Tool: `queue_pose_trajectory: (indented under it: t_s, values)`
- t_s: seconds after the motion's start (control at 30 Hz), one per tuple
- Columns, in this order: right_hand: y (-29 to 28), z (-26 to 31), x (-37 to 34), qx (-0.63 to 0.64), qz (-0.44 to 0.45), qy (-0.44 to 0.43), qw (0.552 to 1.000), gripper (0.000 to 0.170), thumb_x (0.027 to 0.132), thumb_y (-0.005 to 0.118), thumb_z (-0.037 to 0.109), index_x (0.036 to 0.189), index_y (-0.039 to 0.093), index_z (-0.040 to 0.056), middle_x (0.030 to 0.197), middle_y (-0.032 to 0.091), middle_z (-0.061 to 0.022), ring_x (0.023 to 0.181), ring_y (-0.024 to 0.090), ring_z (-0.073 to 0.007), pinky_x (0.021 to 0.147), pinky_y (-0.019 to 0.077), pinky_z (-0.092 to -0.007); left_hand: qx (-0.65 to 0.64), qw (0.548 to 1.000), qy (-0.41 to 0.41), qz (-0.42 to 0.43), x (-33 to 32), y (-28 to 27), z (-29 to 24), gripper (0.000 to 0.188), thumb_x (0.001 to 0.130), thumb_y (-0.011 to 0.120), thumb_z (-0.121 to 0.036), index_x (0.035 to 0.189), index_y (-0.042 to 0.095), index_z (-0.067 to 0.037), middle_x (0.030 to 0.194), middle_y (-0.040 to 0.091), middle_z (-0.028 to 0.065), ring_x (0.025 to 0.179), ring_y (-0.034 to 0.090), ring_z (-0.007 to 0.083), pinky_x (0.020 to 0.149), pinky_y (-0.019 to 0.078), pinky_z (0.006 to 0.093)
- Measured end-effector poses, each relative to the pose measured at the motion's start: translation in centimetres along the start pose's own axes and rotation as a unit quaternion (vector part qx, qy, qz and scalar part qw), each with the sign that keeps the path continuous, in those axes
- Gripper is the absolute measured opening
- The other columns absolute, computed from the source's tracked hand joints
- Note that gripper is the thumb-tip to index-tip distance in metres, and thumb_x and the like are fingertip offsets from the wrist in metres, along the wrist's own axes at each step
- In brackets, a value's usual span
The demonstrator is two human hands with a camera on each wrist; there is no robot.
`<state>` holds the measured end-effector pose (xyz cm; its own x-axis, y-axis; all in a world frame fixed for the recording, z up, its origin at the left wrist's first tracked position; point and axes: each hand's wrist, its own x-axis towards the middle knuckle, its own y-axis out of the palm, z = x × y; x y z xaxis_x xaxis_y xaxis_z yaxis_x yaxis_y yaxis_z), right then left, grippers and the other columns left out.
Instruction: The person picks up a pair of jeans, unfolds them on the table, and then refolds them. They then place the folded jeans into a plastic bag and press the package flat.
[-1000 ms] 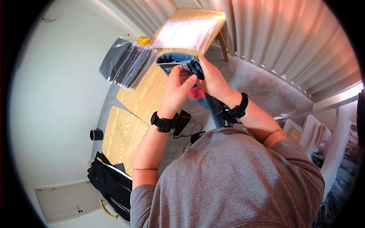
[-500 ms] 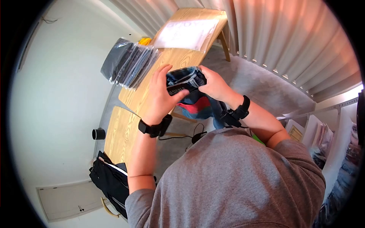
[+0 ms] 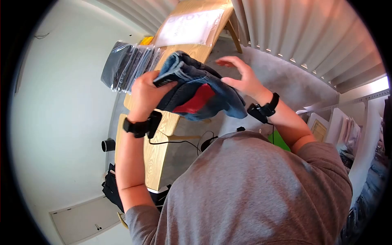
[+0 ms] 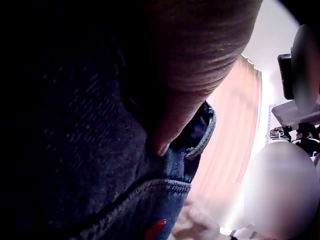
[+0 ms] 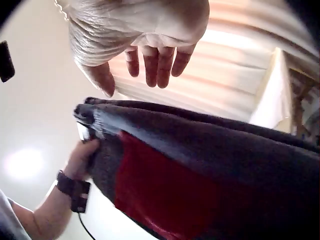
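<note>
"Pale curtains (image 3: 298, 36) hang beyond the wooden counter (image 3: 154, 165). Where are the jeans (image 3: 200, 78)?"

"Held up before the counter, hiding part of it, red patch (image 3: 196, 100) showing. The left hand (image 3: 147, 92) has its grip clamped on the waistband end; most of its fingers are out of sight."

"And the right hand (image 3: 245, 79)?"

"Released, fingers extended just beside the denim; I cannot tell whether the thumb touches. The left wrist view is mostly dark cloth and blurred patches."

"What's around?"

"Bagged garments (image 3: 124, 67) behind the left hand, and a sheet (image 3: 190, 27) with faint lettering."
</note>
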<state>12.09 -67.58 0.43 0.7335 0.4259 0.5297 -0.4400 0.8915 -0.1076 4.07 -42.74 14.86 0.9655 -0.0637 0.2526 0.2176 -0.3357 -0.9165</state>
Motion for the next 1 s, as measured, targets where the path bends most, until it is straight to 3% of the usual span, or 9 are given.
queue_pose_trajectory:
  t_s: [0.07,0.23,0.4,0.5,0.57,0.63,0.73,0.97,1.0]
  values:
    - [-1.4,-2.7,-2.7,-0.022,0.001,0.031,0.999,0.048,0.075,0.067,0.015,0.119,0.052,0.0030,0.117,0.057,-0.0089,0.111,0.052,-0.0189,0.098,0.0380,-0.0337,-0.018,1.000,-0.013,-0.005,0.6,-2.1,-1.4,0.029,0.066,0.078,-0.021,0.083,0.066,0.000,0.071,0.061,0.0185,0.065,0.061,0.0309,0.060,0.0466,0.0348]
    - [0.6,-8.4,-7.9,-0.053,0.038,0.206,0.976,0.046,0.073,0.069,0.015,0.115,0.055,0.0060,0.112,0.060,-0.0102,0.111,0.054,-0.0233,0.098,0.0389,-0.0350,-0.019,0.999,-0.032,-0.028,1.4,-6.3,-3.3,0.026,0.067,0.077,-0.015,0.083,0.065,0.002,0.070,0.065,0.0113,0.060,0.057,0.0140,0.060,0.0456,0.0280]
    - [3.6,-10.5,-8.6,-0.047,-0.052,0.198,0.978,0.054,0.067,0.071,0.011,0.117,0.053,0.0065,0.109,0.059,-0.0110,0.110,0.052,-0.0262,0.094,0.0404,-0.0348,0.064,0.996,-0.053,-0.036,0.7,-10.7,-4.5,0.025,0.067,0.076,-0.011,0.085,0.066,0.002,0.073,0.064,0.0062,0.066,0.055,0.0097,0.064,0.0453,0.0256]
    - [4.3,-11.0,-8.6,-0.043,0.039,0.229,0.972,0.054,0.065,0.072,0.014,0.114,0.054,0.0054,0.098,0.058,-0.0117,0.100,0.053,-0.0282,0.086,0.0424,-0.0369,0.062,0.992,-0.088,-0.060,-0.1,-12.7,-4.6,0.024,0.069,0.075,-0.009,0.088,0.065,0.002,0.077,0.065,0.0041,0.070,0.057,0.0097,0.069,0.0461,0.0240]
    - [5.5,-12.7,-9.6,-0.127,0.091,0.022,0.988,0.051,0.063,0.072,0.017,0.109,0.054,0.0044,0.088,0.054,-0.0122,0.089,0.052,-0.0287,0.079,0.0422,-0.0379,0.048,0.989,-0.114,-0.076,-0.8,-13.6,-4.3,0.027,0.066,0.075,-0.009,0.089,0.065,0.001,0.077,0.065,0.0048,0.071,0.056,0.0113,0.069,0.0463,0.0258]
    - [5.8,-11.3,-10.0,-0.101,0.105,0.034,0.989,0.043,0.065,0.071,0.022,0.099,0.056,0.0019,0.089,0.057,-0.0139,0.089,0.054,-0.0300,0.079,0.0433,-0.0378,0.082,0.985,-0.127,-0.078,-2.0,-14.7,-4.0,0.031,0.064,0.076,-0.010,0.091,0.064,0.001,0.078,0.064,0.0057,0.071,0.057,0.0128,0.070,0.0463,0.0273]
    - [5.7,-11.2,-11.0,0.068,0.178,0.323,0.927,0.035,0.067,0.068,0.021,0.094,0.061,0.0002,0.104,0.062,-0.0155,0.095,0.059,-0.0284,0.086,0.0435,-0.0371,0.135,0.977,-0.130,-0.106,-4.5,-16.3,-2.5,0.039,0.060,0.078,-0.012,0.093,0.063,0.001,0.080,0.064,0.0079,0.074,0.058,0.0168,0.072,0.0466,0.0304]
    - [6.6,-14.2,-14.9,-0.199,0.147,0.209,0.946,0.024,0.061,0.068,0.018,0.083,0.069,0.0076,0.090,0.060,-0.0128,0.095,0.055,-0.0312,0.079,0.0449,-0.0384,0.248,0.943,-0.151,-0.163,-8.8,-18.9,-2.1,0.045,0.056,0.080,-0.015,0.094,0.060,0.000,0.084,0.062,0.0143,0.076,0.061,0.0302,0.072,0.0485,0.0352]
    - [6.7,-14.9,-15.1,-0.206,0.164,0.222,0.939,0.022,0.060,0.066,0.013,0.081,0.069,0.0081,0.106,0.059,-0.0146,0.106,0.051,-0.0329,0.086,0.0431,-0.0388,0.277,0.935,-0.158,-0.158,-9.0,-19.4,-2.0,0.046,0.059,0.081,-0.018,0.096,0.062,-0.001,0.090,0.064,0.0158,0.080,0.063,0.0302,0.075,0.0496,0.0352]
